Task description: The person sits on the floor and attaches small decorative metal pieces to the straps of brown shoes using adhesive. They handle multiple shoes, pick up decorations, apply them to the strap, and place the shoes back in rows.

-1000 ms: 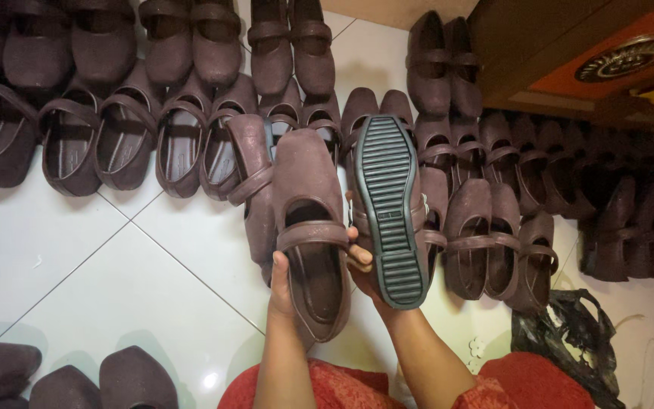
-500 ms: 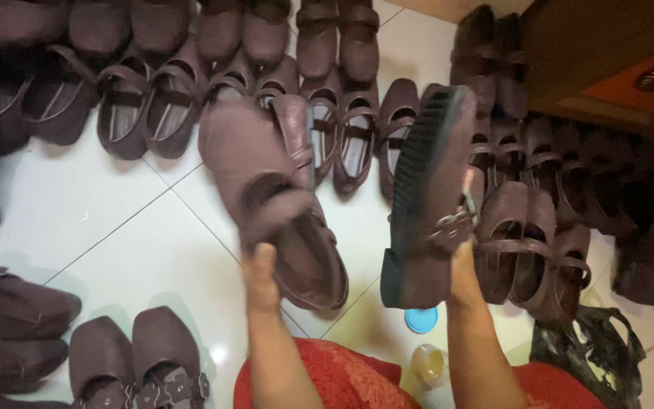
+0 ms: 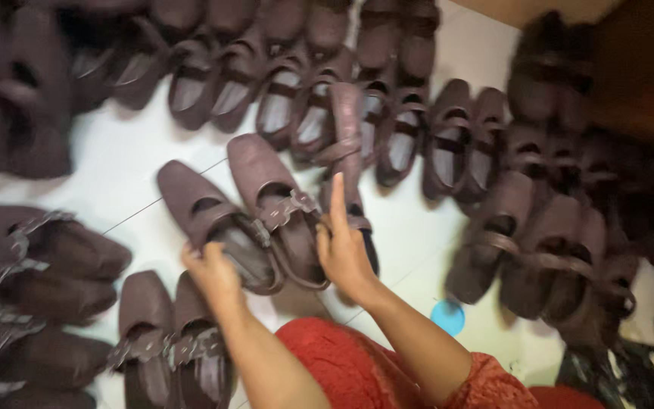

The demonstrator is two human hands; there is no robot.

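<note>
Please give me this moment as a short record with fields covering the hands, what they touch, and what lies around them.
left hand: on the heel end of the left shoe of a brown strapped pair
right hand: on the right shoe of that pair, forefinger raised
pair: side by side on the white tiled floor, toes pointing away
surroundings: rows of similar brown shoes beyond and to both sides
other items: small blue round object on the floor by the right forearm
clothing: red garment at the bottom edge
image quality: motion-blurred
</note>
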